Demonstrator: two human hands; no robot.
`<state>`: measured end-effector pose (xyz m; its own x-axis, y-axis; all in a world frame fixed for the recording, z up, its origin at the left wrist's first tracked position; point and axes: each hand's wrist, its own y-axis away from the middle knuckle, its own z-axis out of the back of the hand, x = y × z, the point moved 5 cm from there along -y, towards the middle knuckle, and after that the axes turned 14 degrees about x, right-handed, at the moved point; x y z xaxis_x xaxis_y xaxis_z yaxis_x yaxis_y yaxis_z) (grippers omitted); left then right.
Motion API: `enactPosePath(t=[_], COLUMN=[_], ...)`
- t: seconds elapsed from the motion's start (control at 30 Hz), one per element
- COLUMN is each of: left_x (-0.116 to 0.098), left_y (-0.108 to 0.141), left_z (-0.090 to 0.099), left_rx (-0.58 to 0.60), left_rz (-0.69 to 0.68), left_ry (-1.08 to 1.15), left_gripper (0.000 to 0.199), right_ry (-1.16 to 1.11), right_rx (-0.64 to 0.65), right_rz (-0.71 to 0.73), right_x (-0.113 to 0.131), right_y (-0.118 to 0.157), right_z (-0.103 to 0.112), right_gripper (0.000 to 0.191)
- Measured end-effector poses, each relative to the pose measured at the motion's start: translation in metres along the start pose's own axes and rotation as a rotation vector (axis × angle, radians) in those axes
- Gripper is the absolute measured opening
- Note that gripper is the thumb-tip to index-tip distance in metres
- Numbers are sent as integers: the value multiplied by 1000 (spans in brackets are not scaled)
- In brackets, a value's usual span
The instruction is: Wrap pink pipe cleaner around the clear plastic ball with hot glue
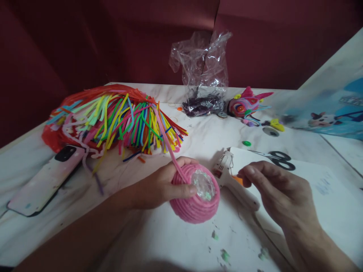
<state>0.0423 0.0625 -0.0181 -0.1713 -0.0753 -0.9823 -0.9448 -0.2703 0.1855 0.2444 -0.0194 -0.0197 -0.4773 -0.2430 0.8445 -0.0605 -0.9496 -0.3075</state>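
Note:
A pink ball wound with fuzzy pipe cleaner (193,211) is held in my left hand (167,185), thumb across its front beside a round opening that shows clear, shiny material with green bits. A loose pink strand (167,139) rises from the ball toward the heap of pipe cleaners. To the right, my right hand (279,196) is raised with thumb and forefinger pinched together; anything between the tips is too small to make out. Between the hands, a white glue gun (236,190) lies on the table.
Colourful pipe cleaners (133,124) spill from a red bag at left, near a phone (47,179). Behind are a clear plastic bag (204,75) and a pink decorated figure (245,105). Black scissors (280,160) lie by white paper (326,189). Green scraps (225,255) dot the front.

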Motion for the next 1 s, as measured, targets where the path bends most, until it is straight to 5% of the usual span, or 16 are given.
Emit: enactPosePath(t=[0.23, 0.6, 0.87, 1.0], left_x=[-7, -4, -1, -2], left_y=[8, 15, 17, 17], left_z=[18, 35, 33, 31], left_rx=[-157, -113, -91, -54], left_rz=[23, 1, 42, 49], left_ry=[-221, -227, -298, -284], left_gripper=[47, 53, 52, 53], right_ry=[-50, -91, -43, -43], right_rx=[-6, 67, 108, 224], right_rz=[-31, 13, -13, -1], right_x=[1, 8, 4, 8], right_y=[0, -3, -2, -2], right_z=[5, -2, -3, -12], right_gripper=[15, 11, 45, 38])
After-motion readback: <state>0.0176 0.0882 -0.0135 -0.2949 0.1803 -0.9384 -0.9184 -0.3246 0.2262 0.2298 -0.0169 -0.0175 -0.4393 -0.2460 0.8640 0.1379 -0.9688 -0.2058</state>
